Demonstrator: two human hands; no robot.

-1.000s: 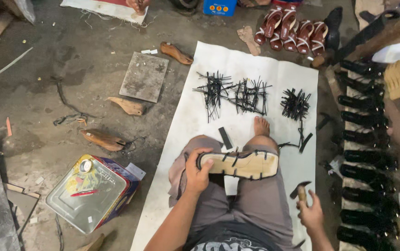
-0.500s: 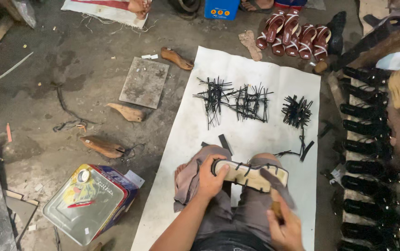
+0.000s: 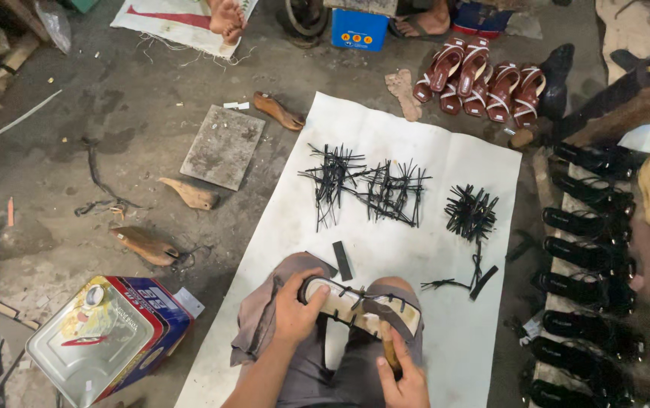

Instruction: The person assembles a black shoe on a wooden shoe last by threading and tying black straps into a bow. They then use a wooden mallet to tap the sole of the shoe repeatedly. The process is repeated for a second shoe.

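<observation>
A pale sandal sole (image 3: 355, 308) with black straps lies across my knees. My left hand (image 3: 296, 311) grips its rounded left end. My right hand (image 3: 402, 379) holds a wooden-handled tool (image 3: 390, 349) upright against the sole's near edge. Piles of black straps (image 3: 366, 185) and a second bunch of black straps (image 3: 470, 211) lie on the white sheet (image 3: 408, 143) ahead of my knees.
A metal tin (image 3: 106, 336) lies at the left. Wooden shoe lasts (image 3: 143, 245) and a flat stone slab (image 3: 223, 147) rest on the dirty floor. Brown sandals (image 3: 483, 79) stand at the back, black sandals (image 3: 585, 227) in a row on the right. Another person's feet (image 3: 226, 15) show at the top.
My right hand came up from beside my right thigh with the tool and now sets it against the sole. The view has shifted slightly downward.
</observation>
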